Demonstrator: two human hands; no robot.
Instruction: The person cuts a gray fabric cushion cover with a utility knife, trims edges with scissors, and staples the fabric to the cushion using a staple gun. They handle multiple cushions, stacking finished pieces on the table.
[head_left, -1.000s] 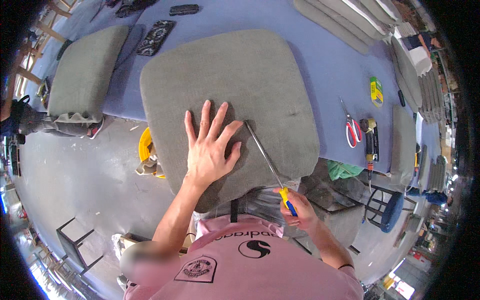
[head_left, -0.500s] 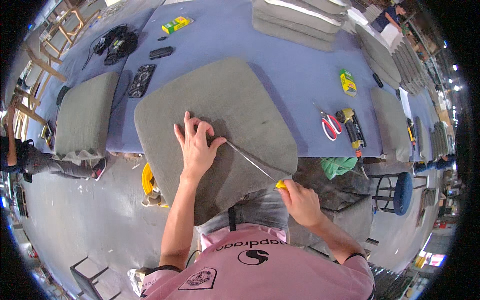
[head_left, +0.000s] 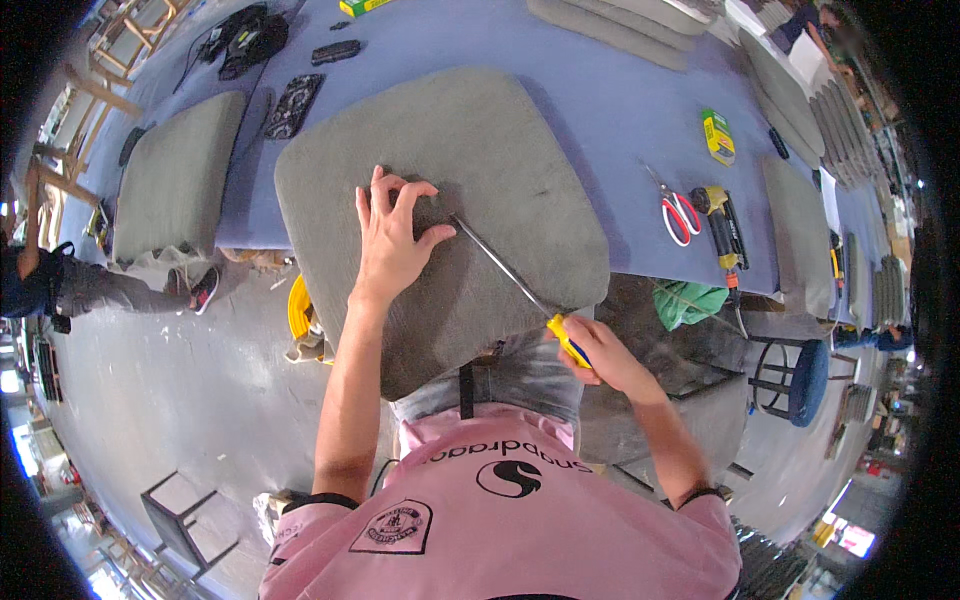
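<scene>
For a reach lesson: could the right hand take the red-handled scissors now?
Probably not directly: the right hand holds a yellow-handled tool, though the scissors lie uncovered on the blue table.

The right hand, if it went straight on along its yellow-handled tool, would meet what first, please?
The right hand, tool leading, would probably meet the grey cushion first; the left hand lies just beyond the tip, though depth is unclear.
</scene>
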